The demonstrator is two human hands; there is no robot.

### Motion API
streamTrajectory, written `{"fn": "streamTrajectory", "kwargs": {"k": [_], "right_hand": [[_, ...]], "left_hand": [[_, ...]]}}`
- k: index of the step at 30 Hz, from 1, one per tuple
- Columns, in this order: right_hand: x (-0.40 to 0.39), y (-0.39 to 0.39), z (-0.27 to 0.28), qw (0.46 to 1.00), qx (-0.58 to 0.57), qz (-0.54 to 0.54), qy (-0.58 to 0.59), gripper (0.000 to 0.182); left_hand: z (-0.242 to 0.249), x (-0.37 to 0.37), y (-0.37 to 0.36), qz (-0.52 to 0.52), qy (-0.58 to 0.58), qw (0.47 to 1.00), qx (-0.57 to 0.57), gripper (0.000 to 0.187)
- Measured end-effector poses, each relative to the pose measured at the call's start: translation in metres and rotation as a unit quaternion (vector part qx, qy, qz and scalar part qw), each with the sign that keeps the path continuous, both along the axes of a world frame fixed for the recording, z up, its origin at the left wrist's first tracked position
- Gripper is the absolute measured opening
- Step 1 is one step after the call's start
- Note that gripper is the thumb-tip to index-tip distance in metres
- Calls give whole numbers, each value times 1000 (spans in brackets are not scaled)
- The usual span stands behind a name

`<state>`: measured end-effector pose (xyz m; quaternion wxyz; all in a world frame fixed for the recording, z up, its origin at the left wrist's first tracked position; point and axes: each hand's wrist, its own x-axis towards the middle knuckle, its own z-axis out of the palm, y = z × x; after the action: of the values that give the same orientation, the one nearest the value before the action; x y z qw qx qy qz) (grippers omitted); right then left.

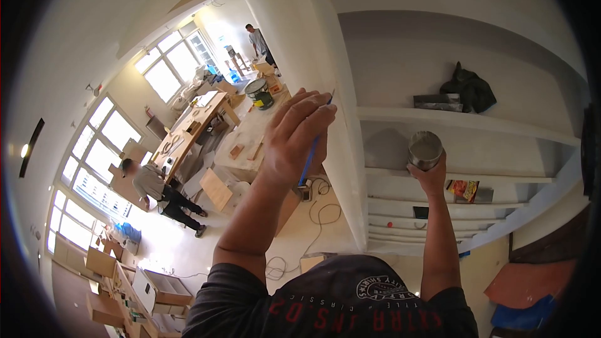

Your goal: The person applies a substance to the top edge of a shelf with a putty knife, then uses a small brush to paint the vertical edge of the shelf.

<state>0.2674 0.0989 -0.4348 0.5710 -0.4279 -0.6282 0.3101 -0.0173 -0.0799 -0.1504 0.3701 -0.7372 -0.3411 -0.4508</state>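
My left hand is raised with its fingers closed around a thin blue paintbrush. The brush's narrow tip points up, right at the edge of the white column, and its handle slants down below my palm. Off to the right, my right hand grips a round metal can from below and behind. The can's open mouth faces me, with a greyish inside. It is held in front of the white shelves.
A dark cloth bundle and a bright packet sit on shelves. A large paint bucket stands on a covered surface to the left. One person stands beside a long workbench, another farther back. Cables lie on the floor.
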Motion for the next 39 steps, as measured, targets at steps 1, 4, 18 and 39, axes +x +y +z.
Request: {"fn": "streamTrajectory", "kwargs": {"k": [1,4,18,39], "right_hand": [[0,1,-2,1000,4,2,4,106],[0,1,-2,1000,2,-7,-8,107],[2,5,-6,1000,3,6,-11,108],[1,1,-1,1000,20,10,-9,107]], "left_hand": [[1,0,0,3,2,1000,1,36],[2,0,-1,12,6,1000,-2,35],[-10,7,-8,9,10,1000,-23,25],[-30,7,-13,31,28,995,-95,23]]}}
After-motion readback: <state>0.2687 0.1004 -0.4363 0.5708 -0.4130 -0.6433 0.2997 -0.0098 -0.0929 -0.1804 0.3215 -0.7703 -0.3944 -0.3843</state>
